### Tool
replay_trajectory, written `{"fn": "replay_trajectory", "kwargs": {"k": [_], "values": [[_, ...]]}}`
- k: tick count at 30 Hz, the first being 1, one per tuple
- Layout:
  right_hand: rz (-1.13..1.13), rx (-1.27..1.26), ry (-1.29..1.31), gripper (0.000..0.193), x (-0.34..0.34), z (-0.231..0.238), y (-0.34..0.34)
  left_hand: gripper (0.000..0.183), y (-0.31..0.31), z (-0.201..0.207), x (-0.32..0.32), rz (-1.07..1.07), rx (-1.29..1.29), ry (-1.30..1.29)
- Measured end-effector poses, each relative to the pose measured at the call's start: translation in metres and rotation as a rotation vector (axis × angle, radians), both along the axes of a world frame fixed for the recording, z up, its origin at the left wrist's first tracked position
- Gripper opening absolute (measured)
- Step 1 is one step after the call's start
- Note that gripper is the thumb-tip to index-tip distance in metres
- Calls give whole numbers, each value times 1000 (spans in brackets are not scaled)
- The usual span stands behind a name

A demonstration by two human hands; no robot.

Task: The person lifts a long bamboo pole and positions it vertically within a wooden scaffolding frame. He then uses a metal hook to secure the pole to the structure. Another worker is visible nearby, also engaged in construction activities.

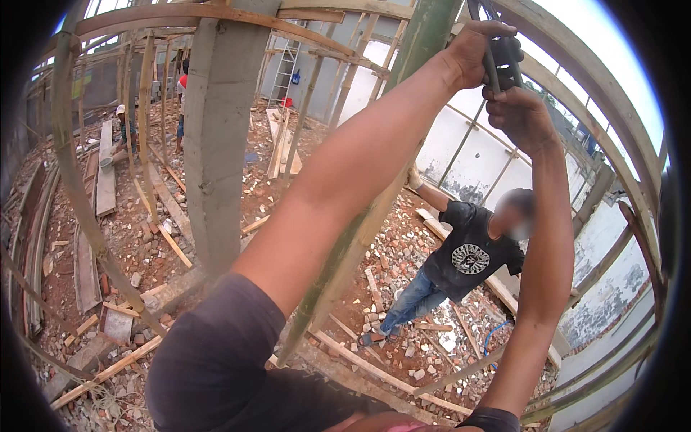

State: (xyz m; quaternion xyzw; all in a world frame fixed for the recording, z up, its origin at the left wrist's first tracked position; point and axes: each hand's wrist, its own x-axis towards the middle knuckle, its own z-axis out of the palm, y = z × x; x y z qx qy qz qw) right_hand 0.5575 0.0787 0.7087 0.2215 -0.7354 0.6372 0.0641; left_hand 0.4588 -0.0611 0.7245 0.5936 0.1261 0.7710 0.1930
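Both of my arms are raised to the upper right, beside a thick green bamboo pole (426, 34). My left hand (471, 56) is closed around a dark, looped strip (492, 66) that looks like rope or rubber strap. Just below it, my right hand (520, 119) pinches the lower part of the same strip. The strip runs up past the picture's top edge, so where it is fastened is hidden. A timber beam (558, 32) passes right behind the hands. My left forearm covers part of the bamboo pole.
Below stands a co-worker in a black T-shirt (471, 248), one hand (414, 177) at the pole. A concrete column (223, 137) rises on the left. Rubble ground (425, 345) holds scattered planks. Other people stand far left, near a ladder (285, 68). Wooden poles (90, 209) surround me.
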Motion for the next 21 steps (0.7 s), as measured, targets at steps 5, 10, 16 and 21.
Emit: {"fn": "replay_trajectory", "kwargs": {"k": [5, 10, 16, 21], "values": [[-437, 441, 179, 29, 40, 12, -60, 19, -7, 26, -1, -228, -101, 24], [-1256, 1216, 638, 54, 78, -11, -86, 21, 18, 32, 38, 85, -104, -293], [-1621, 1294, 938, 36, 42, -5, -79, 44, 13, 36, 67, 598, -99, -371], [-1411, 1342, 984, 25, 50, 29, -58, 45, 1, 57, 84, 506, -205, -427]]}}
